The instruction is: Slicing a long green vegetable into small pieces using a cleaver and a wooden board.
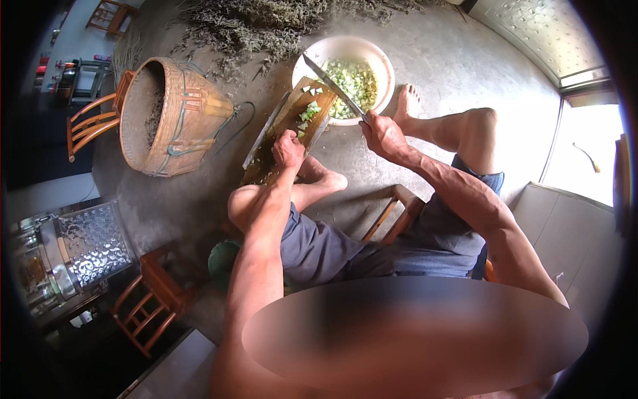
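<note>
My right hand [386,137] grips the handle of a long-bladed knife [334,86]. Its blade points up and away, crossing above the near side of a wide pale basin [387,80]. Chopped green vegetable [356,87] lies inside the basin. Over a wooden cutting board [286,122], my left hand [289,149] is curled, with a light green vegetable piece [301,133] at its fingertips. My fingers hide whatever else is under them. Cut pieces [310,110] lie on the board between that hand and the basin. The board's far end overlaps the basin's rim.
A woven basket [174,117] with green cord lies on its side at left, by a wooden chair [94,122]. Dried plants [259,25] cover the floor beyond. Another wooden chair [154,294] and a green container [223,258] are near my left side. My bare feet flank the basin and board.
</note>
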`<action>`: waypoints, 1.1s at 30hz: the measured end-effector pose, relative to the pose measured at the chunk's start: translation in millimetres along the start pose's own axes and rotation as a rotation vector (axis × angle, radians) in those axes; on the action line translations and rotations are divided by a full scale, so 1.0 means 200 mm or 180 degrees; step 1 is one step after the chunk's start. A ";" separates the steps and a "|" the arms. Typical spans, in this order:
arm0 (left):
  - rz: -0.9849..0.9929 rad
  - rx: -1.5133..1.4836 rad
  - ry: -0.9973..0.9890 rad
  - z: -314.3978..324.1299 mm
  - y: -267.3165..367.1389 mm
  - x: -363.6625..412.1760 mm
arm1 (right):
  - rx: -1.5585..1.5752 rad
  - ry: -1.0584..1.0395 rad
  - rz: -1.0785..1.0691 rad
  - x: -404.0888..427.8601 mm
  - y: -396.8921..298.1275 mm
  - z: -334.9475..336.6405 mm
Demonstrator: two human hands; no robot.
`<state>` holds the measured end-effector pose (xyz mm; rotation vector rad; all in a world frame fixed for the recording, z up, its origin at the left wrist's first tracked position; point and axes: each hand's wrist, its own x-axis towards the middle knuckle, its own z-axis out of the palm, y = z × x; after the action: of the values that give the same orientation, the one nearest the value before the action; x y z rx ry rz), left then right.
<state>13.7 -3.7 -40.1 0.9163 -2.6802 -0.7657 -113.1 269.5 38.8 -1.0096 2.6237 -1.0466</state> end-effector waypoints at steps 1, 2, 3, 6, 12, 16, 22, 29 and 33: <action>-0.0010 0.0008 -0.0002 -0.01 -0.01 -0.01 | -0.0035 -0.0098 -0.0045 0.00 0.01 0.01; 0.0060 -0.0028 0.0082 -0.01 -0.01 -0.01 | -0.0167 -0.0192 -0.0096 -0.05 0.00 0.02; 0.0123 -0.0060 0.0180 -0.02 -0.02 -0.02 | -0.0533 -0.0528 -0.0117 -0.10 -0.05 0.04; 0.0149 -0.0035 0.0128 -0.03 -0.04 -0.01 | -0.0205 -0.0926 0.0020 -0.19 -0.20 0.02; 0.0103 0.0012 0.0236 -0.01 -0.03 -0.03 | -0.0177 -0.1495 0.0172 -0.25 -0.26 0.06; 0.0336 0.0103 0.0051 -0.02 -0.05 -0.01 | -0.0140 -0.1501 0.0151 -0.26 -0.24 0.06; 0.0289 0.0331 -0.0022 -0.02 -0.04 -0.01 | -0.0140 -0.1601 0.0255 -0.26 -0.25 0.07; 0.0356 0.0364 0.0030 -0.02 -0.05 0.00 | -0.0056 -0.1647 0.0334 -0.26 -0.23 0.12; 0.0498 0.0286 0.0132 -0.01 -0.04 0.01 | -0.0016 -0.1647 0.0388 -0.26 -0.18 0.15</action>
<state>17.6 -10.8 -41.8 0.7223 -2.7292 -0.5908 -43.2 266.7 33.8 -0.9517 2.2295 -0.6428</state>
